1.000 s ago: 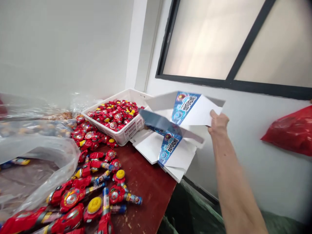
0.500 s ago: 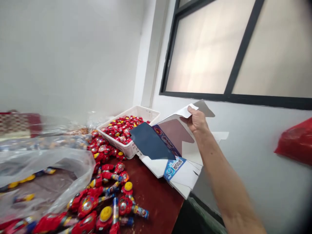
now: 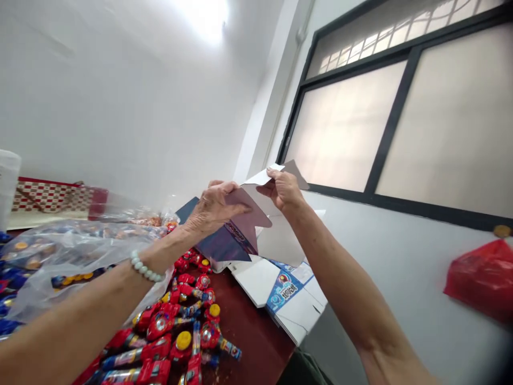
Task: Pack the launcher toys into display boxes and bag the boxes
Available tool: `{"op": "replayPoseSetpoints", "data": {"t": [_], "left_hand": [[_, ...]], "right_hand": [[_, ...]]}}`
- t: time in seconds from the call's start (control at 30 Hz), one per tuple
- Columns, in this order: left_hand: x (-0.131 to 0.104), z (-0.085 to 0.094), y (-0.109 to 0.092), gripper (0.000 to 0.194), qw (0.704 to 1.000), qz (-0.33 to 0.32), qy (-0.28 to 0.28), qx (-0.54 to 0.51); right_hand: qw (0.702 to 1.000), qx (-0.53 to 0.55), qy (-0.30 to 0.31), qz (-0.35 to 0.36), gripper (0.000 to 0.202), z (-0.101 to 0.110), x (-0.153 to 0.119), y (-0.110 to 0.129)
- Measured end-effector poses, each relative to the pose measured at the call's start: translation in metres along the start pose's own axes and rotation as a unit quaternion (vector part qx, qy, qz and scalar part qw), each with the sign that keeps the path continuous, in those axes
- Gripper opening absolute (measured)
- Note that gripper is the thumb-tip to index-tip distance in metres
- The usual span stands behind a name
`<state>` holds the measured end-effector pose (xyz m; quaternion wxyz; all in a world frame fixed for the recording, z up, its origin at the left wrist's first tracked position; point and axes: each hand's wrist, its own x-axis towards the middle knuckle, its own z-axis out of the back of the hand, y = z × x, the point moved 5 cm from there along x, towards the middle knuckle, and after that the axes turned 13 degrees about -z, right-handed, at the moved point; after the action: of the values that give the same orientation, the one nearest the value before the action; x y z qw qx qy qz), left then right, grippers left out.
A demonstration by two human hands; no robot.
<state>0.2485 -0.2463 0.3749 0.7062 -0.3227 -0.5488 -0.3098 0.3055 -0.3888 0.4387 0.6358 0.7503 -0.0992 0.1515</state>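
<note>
The dark red tabletop (image 3: 250,334) is pretty packed: from its visible patch, red toys (image 3: 160,324) are strewn toward 9 o'clock, flat printed cardboard (image 3: 286,297) is stacked at 1, a clear plastic bag (image 3: 90,251) is spread at 10.

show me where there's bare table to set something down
A bare strip of dark red table lies between the red toys and the stacked cartons. Left is crowded: toys, plastic bag. The held carton hides the far end.

Open tabletop (image 3: 247,332) runs between obstructing red toys (image 3: 161,324) and the cardboard stack (image 3: 297,316).
</note>
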Motion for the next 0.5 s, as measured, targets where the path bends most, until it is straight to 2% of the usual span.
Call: {"op": "replayPoseSetpoints", "data": {"t": [0.1, 0.17, 0.2, 0.23, 0.27, 0.3, 0.33, 0.37, 0.43, 0.5], "left_hand": [[0.005, 0.047, 0.010, 0.021, 0.994, 0.024, -0.073, -0.084], [0.006, 0.093, 0.018, 0.023, 0.975, 0.044, -0.170, -0.135], [0.007, 0.118, 0.020, 0.025, 0.964, 0.047, -0.219, -0.144], [0.008, 0.144, 0.020, 0.028, 0.953, 0.040, -0.263, -0.143], [0.010, 0.170, 0.019, 0.030, 0.944, 0.026, -0.298, -0.137], [0.011, 0.196, 0.015, 0.031, 0.937, 0.009, -0.326, -0.126], [0.012, 0.221, 0.010, 0.032, 0.930, -0.011, -0.350, -0.109], [0.013, 0.245, 0.003, 0.033, 0.925, -0.030, -0.369, -0.088], [0.012, 0.287, -0.012, 0.036, 0.917, -0.055, -0.393, -0.043], [0.011, 0.322, -0.027, 0.037, 0.912, -0.066, -0.405, -0.001]], "right_hand": [[0.995, -0.037, 0.093, 0.000, 0.015, -0.020, -0.019, 0.029], [0.986, -0.041, 0.134, 0.090, 0.020, -0.021, -0.032, 0.064], [0.979, -0.033, 0.126, 0.159, 0.020, -0.016, -0.036, 0.082], [0.971, -0.016, 0.087, 0.220, 0.021, -0.007, -0.036, 0.097], [0.968, -0.002, 0.032, 0.251, 0.021, 0.003, -0.033, 0.105], [0.968, 0.007, -0.021, 0.249, 0.020, 0.011, -0.024, 0.106], [0.974, 0.012, -0.055, 0.219, 0.017, 0.015, -0.013, 0.101], [0.979, 0.016, -0.067, 0.190, 0.015, 0.013, -0.001, 0.093], [0.990, 0.021, -0.040, 0.136, 0.014, -0.004, 0.020, 0.071], [0.994, 0.026, 0.028, 0.106, 0.023, -0.034, 0.031, 0.052]]}}
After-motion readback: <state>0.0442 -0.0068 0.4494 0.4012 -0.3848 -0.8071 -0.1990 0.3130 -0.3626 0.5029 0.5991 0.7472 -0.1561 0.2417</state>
